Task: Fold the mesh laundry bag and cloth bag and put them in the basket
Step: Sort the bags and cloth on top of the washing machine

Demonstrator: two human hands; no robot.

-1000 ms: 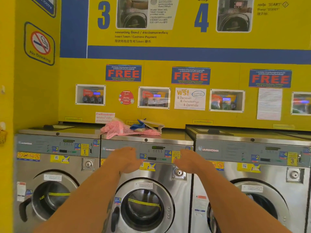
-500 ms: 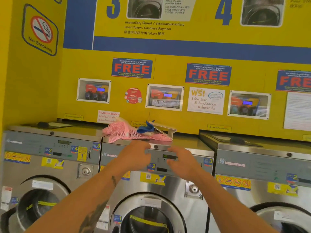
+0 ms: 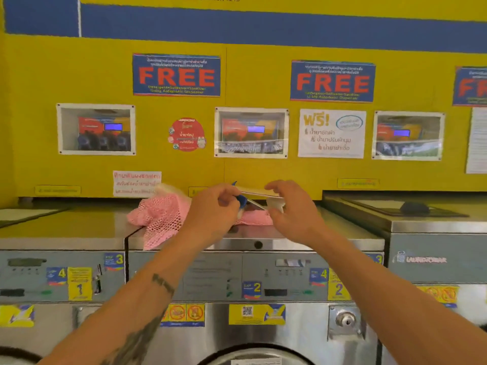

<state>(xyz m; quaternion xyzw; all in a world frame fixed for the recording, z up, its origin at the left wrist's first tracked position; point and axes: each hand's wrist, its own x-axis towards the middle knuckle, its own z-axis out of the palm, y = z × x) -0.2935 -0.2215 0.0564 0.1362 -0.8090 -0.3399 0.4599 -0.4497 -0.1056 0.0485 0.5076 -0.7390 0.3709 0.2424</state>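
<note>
A pink mesh laundry bag (image 3: 160, 214) lies crumpled on the steel top of the middle washing machine (image 3: 340, 233), one corner hanging over the front edge. On top of it sits a white cloth bag (image 3: 257, 192) with a blue strap (image 3: 241, 200). My left hand (image 3: 213, 210) is closed on the blue strap. My right hand (image 3: 292, 209) pinches the white cloth at the bag's right end. My hands hide most of the cloth bag. No basket is in view.
A yellow wall (image 3: 250, 169) with posters and dispenser windows rises right behind the machines. A washer stands on the left (image 3: 60, 227) and another on the right (image 3: 427, 225), the latter with a dark object (image 3: 413, 206) on its lid. Below are control panels and round doors.
Both hands have risen from the front of the control panel up onto the washer top and closed on the cloth bag. The camera has moved closer.
</note>
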